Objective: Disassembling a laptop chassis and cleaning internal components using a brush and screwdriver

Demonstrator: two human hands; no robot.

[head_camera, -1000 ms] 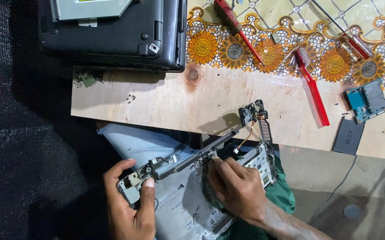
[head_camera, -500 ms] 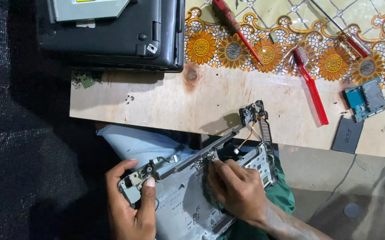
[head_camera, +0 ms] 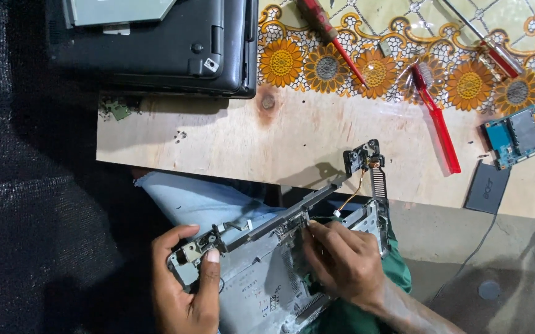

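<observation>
A stripped grey laptop chassis (head_camera: pixel 261 281) rests on my lap, tilted, with a long hinge bar (head_camera: pixel 304 207) running up to a small black bracket (head_camera: pixel 361 158) with orange wires. My left hand (head_camera: pixel 184 287) grips the chassis's left hinge corner, thumb over the metal bracket. My right hand (head_camera: pixel 341 263) lies on the middle of the chassis, fingertips pinched at a small part just under the hinge bar; what they pinch is hidden.
A plywood board (head_camera: pixel 230 139) lies ahead, with a closed black laptop (head_camera: pixel 156 43) at its far left. On the flowered cloth lie a red toothbrush (head_camera: pixel 437 120) and two red-handled screwdrivers (head_camera: pixel 329 34). A blue circuit board (head_camera: pixel 514 137) and a dark flat cover (head_camera: pixel 487 187) sit at right.
Both hands stay on the chassis; my right fingertips have shifted slightly left toward the hinge bar. Nothing else has moved.
</observation>
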